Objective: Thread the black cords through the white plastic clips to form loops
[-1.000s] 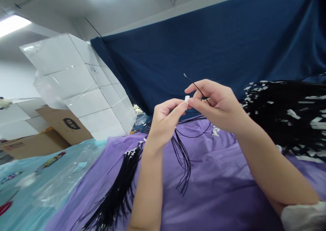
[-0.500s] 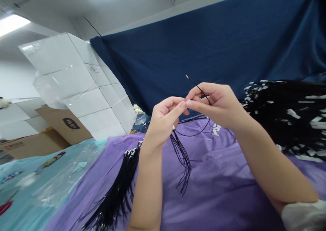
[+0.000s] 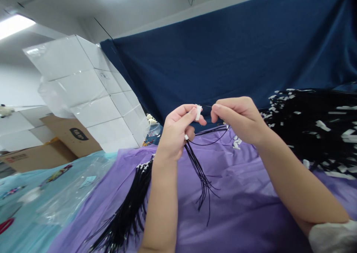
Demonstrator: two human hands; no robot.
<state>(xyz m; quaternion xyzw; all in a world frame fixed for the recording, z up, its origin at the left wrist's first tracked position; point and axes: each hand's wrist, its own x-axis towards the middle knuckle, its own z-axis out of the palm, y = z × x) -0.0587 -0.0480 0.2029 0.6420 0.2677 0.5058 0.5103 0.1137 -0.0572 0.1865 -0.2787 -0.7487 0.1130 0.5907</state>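
Note:
My left hand [image 3: 178, 128] pinches a small white tag [image 3: 198, 112] between thumb and forefinger. Its lower fingers are closed around a bundle of thin black cords [image 3: 196, 167], whose loose ends hang down; a white bit shows at the top of that bundle. My right hand [image 3: 237, 115], a short way to the right, is closed in a pinch on a thin dark cord [image 3: 206, 105] that runs toward the tag. Below, another length of black cord [image 3: 214, 143] curves between the hands. Its exact path behind the fingers is hidden.
A large heap of black cords with white tags [image 3: 315, 130] lies at the right. Another black bunch [image 3: 131, 204] rests left of my forearm on the purple cloth [image 3: 237, 208]. White boxes [image 3: 83, 85] are stacked at the left, before a blue curtain [image 3: 223, 52].
My hands have moved apart from touching fingertips. The white tag now shows in my left fingers, and the cord end that stuck up above my right hand is gone from there.

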